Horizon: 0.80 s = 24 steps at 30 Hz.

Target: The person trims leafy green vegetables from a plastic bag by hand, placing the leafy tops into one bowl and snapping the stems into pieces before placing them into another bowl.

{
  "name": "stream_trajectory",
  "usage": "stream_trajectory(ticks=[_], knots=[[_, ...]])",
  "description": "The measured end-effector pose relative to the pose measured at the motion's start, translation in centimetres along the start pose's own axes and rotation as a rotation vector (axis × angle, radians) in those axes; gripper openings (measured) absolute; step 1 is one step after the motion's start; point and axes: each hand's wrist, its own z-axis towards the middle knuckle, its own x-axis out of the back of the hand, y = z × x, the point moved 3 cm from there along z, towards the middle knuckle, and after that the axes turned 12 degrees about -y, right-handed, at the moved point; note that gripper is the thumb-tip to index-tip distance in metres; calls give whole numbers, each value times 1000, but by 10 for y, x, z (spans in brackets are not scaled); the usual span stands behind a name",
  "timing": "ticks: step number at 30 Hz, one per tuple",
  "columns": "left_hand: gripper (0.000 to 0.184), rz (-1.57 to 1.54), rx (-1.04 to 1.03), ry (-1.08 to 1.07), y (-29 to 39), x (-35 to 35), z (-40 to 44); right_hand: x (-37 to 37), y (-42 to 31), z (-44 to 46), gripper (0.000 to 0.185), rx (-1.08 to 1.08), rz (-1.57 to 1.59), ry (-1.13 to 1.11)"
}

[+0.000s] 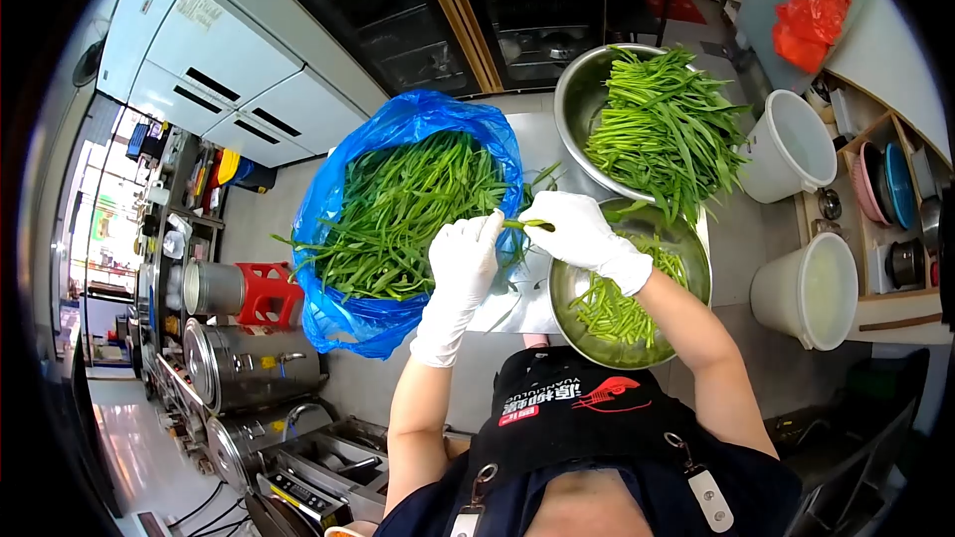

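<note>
Both my hands wear white gloves and meet over the metal table [537, 144]. A short green stem [525, 224] runs between them, pinched on its left end by my left hand [466, 257] and on its right end by my right hand [575, 231]. Left of them, a blue plastic bag [343, 313] lies open, full of long leafy greens [413, 204]. Below my right hand, a metal bowl [686, 239] holds short cut stems [622, 313]. Behind it, a larger metal bowl [577, 104] is heaped with leafy greens [662, 119].
Two white buckets [791, 149] [811, 290] stand at the right, beside wooden shelves [895, 310] with basins and pots. A red stool [267, 296] and large metal pots [249, 368] are at the left. White cabinets [199, 60] and a dark glass-doored cabinet [398, 15] stand behind.
</note>
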Motion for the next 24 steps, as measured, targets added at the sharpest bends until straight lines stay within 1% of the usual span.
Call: stream_trajectory(ticks=[4, 7, 10, 11, 14, 15, 16, 18, 20, 22, 23, 24], knots=[[28, -66, 23, 23, 4, -4, -2, -3, 10, -1, 17, -113, 113, -81], [23, -152, 50, 71, 10, -7, 2, -11, 27, -4, 20, -103, 383, -59], [24, -202, 54, 102, 16, -14, 3, -15, 39, -9, 21, -217, 732, -69], [26, -215, 59, 114, 18, -16, 4, -11, 41, -12, 20, -204, 749, -50], [28, -240, 50, 128, 29, -18, 5, -8, 47, -22, 19, -255, 816, -11], [27, -249, 67, 88, 32, -22, 4, -4, 51, -25, 19, -237, 800, 38], [25, -274, 97, 145, 30, -23, 1, 4, 54, -27, 19, -221, 784, 87], [21, -325, 152, 256, 25, -25, -6, 37, 68, -49, 18, -492, 863, 223], [18, -504, 264, 184, 22, -33, -13, 53, 91, -62, 18, -476, 895, 293], [18, -652, 372, 117, 22, -41, -18, 69, 95, -72, 20, -426, 893, 310], [20, -788, 474, 58, 21, -49, -21, 78, 93, -78, 21, -428, 865, 320], [21, -920, 545, 16, 23, -51, -22, 82, 96, -81, 21, -389, 900, 339]])
